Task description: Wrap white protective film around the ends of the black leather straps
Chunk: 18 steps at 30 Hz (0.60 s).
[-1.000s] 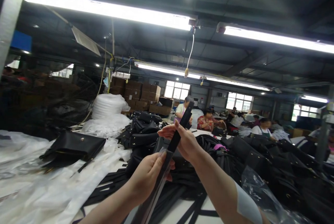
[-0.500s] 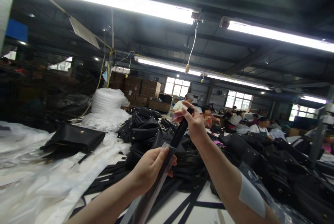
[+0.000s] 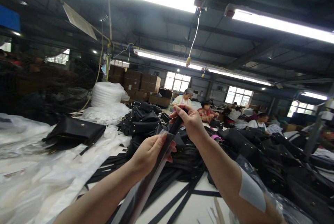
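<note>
A black strap [image 3: 175, 126] runs slantwise up between my two hands. My right hand [image 3: 191, 121] pinches its upper end, thumb against fingers. Lower down, my left hand [image 3: 150, 152] is closed around the mouth of a long clear plastic sleeve [image 3: 144, 192], and the strap passes into it. Inside the sleeve the dark length continues toward the bottom edge of the view. Beneath my hands lie more black straps [image 3: 180, 201] on the white table [image 3: 164, 191]. My left fingertips are partly hidden behind the sleeve.
Black bags are heaped behind [image 3: 144, 126] and on the right [image 3: 250, 147]. At left, a black bag [image 3: 75, 130] rests on white plastic bags [image 3: 62, 178]. A white foam roll [image 3: 106, 93] and cartons [image 3: 150, 84] stand farther back. Several people work beyond.
My right hand has come down closer to my left hand, so less strap shows between them. The view has tilted down slightly.
</note>
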Available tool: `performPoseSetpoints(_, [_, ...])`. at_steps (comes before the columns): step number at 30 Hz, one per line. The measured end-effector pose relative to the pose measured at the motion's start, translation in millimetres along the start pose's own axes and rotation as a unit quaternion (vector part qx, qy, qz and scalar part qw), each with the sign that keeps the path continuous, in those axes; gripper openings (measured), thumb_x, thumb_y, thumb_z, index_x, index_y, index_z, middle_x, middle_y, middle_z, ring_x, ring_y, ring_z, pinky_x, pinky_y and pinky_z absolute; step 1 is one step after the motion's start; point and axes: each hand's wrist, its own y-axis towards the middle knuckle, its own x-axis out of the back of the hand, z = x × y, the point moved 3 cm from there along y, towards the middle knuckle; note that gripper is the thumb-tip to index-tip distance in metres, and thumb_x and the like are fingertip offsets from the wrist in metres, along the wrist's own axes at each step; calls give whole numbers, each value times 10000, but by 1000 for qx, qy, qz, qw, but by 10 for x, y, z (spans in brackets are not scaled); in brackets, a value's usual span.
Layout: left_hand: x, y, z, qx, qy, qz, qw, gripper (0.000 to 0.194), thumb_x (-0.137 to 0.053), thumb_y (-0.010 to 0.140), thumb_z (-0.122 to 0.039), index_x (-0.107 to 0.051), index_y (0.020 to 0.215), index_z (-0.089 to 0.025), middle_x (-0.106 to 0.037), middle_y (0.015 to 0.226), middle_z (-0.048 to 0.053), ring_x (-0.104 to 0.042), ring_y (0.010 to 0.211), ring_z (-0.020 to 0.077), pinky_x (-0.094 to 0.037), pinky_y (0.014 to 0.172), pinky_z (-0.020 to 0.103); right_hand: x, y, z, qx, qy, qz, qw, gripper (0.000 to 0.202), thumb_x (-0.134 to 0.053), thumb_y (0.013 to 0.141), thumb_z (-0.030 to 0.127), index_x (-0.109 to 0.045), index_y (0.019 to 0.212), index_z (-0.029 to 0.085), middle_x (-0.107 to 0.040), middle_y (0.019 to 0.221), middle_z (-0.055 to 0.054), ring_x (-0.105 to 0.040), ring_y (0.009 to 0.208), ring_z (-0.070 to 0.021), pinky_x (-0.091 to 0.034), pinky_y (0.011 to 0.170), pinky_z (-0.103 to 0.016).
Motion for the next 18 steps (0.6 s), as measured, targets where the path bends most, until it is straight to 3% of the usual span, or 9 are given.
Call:
performPoseSetpoints(5, [3, -14, -89, -21, 19, -12, 1000, 584, -587, 752, -691, -654, 781, -112, -698, 723, 66, -612, 519, 137, -498, 516, 246, -126, -173, -120, -38, 20, 25, 999, 451, -632, 771, 600, -614, 888, 165, -733, 711, -54, -684, 589, -183, -528, 514, -268])
performPoseSetpoints(9, [11, -51, -95, -9, 24, -13, 1000, 549, -598, 773, -655, -660, 768, -110, -687, 670, 55, -591, 495, 127, -492, 507, 235, -194, -278, -149, -6, -27, 48, 998, 431, -582, 823, 594, -639, 891, 172, -739, 755, -59, -687, 657, -170, -527, 578, -260])
performPoseSetpoints(11, [21, -67, -69, 18, -16, -9, 1000, 505, -614, 795, -604, -677, 836, -104, -712, 742, 76, -646, 601, 163, -538, 595, 262, -199, -291, -159, 12, -41, 53, 998, 421, -582, 825, 592, -643, 875, 178, -738, 751, -52, -683, 658, -164, -521, 594, -256])
performPoseSetpoints(14, [81, -88, 0, 90, -117, -30, 989, 446, -534, 879, -524, -674, 951, -106, -729, 872, 116, -691, 793, 227, -571, 714, 332, -164, -276, -200, -3, -40, 51, 998, 418, -570, 833, 593, -635, 863, 180, -730, 709, -40, -662, 595, -153, -466, 497, -221])
performPoseSetpoints(16, [155, -108, 57, 129, -132, -46, 982, 384, -522, 899, -460, -664, 970, -110, -731, 874, 119, -693, 750, 216, -565, 662, 316, -133, -269, -225, -12, -34, 53, 998, 415, -563, 840, 588, -633, 865, 181, -729, 702, -39, -660, 589, -155, -420, 445, -199])
performPoseSetpoints(18, [235, -142, 123, 157, -95, -23, 983, 314, -601, 866, -401, -663, 974, -112, -734, 862, 111, -686, 702, 189, -540, 627, 269, -107, -272, -243, -16, -32, 58, 998, 418, -561, 841, 591, -634, 872, 180, -733, 720, -45, -668, 605, -162, -409, 435, -194])
